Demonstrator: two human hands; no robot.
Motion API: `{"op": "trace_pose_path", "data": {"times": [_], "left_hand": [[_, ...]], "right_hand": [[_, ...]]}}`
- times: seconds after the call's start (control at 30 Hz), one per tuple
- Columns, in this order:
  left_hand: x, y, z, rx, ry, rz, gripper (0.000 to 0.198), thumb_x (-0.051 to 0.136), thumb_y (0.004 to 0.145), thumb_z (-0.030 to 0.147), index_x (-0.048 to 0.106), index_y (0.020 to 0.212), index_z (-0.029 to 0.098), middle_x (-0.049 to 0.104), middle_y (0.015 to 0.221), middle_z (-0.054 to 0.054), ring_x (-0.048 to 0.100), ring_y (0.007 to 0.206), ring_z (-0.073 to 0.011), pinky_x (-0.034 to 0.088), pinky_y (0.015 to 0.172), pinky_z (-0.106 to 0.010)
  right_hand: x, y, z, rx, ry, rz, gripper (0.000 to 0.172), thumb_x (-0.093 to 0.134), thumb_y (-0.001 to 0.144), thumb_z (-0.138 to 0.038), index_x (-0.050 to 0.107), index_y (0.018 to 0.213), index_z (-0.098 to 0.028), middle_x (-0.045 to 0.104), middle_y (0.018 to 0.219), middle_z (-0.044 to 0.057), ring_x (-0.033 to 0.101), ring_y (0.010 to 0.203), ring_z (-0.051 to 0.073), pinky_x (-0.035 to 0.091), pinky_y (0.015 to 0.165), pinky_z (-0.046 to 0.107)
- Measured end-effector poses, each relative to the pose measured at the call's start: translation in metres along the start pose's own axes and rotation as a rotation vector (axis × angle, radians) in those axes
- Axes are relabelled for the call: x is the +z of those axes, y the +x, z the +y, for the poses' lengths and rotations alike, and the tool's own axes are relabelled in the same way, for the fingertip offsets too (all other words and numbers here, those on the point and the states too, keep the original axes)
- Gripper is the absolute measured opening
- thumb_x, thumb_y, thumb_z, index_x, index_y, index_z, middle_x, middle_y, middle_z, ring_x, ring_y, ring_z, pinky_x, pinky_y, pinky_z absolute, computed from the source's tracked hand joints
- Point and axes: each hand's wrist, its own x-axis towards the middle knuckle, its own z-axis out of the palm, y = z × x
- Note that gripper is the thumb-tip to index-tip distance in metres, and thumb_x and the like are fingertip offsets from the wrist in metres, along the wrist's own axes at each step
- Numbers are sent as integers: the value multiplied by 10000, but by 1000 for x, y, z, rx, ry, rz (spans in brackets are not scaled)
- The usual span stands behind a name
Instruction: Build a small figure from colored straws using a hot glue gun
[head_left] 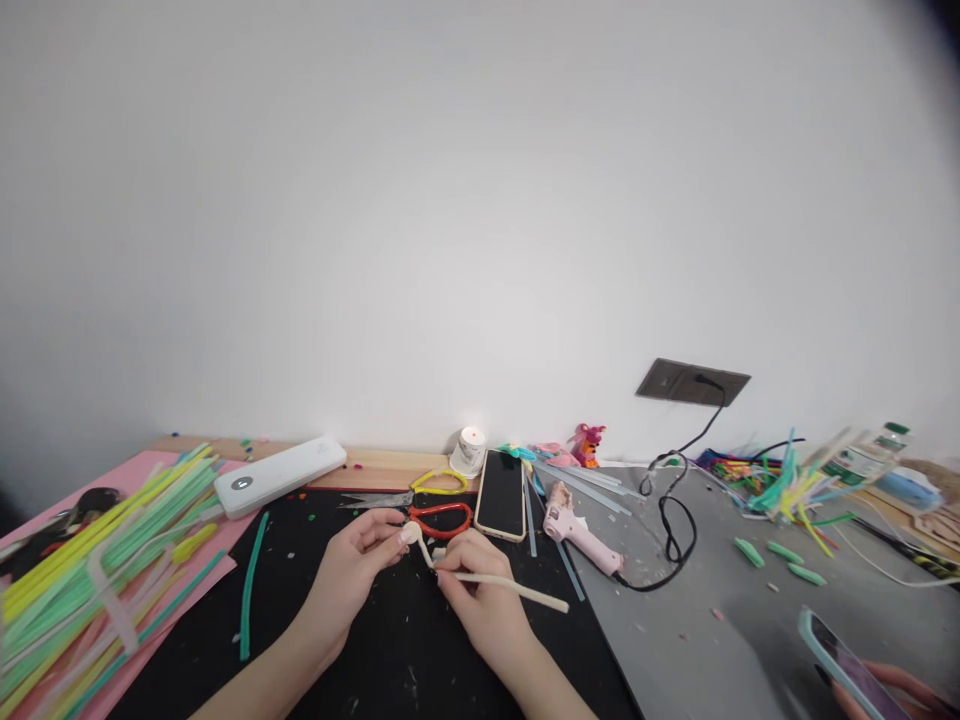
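A cream pipe cleaner (517,587) runs between my two hands above the black mat. Its left end is coiled into a small round disc. My left hand (352,565) pinches that coil between thumb and fingertips. Closed on the straight part, my right hand (484,590) lets the free tail stick out to the right. Just behind my hands lie scissors (441,520) with one red and one yellow handle loop. A single green pipe cleaner (253,585) rests on the mat left of my left hand.
Bundled pipe cleaners (97,570) and a white power bank (281,478) are at left. Behind stand a paper cup (469,452) and a phone (502,495). A pink glue gun (581,535) lies right, its cord reaching the socket (694,383). Another person's hand (900,685) holds a phone.
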Motion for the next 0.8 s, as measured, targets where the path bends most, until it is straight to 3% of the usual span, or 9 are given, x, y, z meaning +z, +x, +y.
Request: {"op": "trace_pose_path", "data": {"times": [0.17,0.4,0.8], "left_hand": [[3,-2,4,-1,-11,34,351,788,582,392,674,844,188,730,720,-16,662,735,-214,505,705,-310],[5,-3,5,-17,-54,57,355,795,560,383,666,827,188,711,672,-2,657,717,-214,499,704,-314],[6,-5,3,-8,-49,44,367,800,582,391,663,851,183,724,685,-12,657,740,-208,491,709,-293]], "right_hand": [[3,-2,-2,-4,-9,-6,173,570,771,-60,666,725,-197,611,777,28,603,742,163,447,663,256],[8,-2,-1,20,-20,-28,208,546,741,-44,687,759,-196,614,819,27,564,665,137,410,565,225],[14,-4,-2,4,13,-31,233,560,745,-37,710,786,-210,617,821,21,598,731,147,454,646,231]]}}
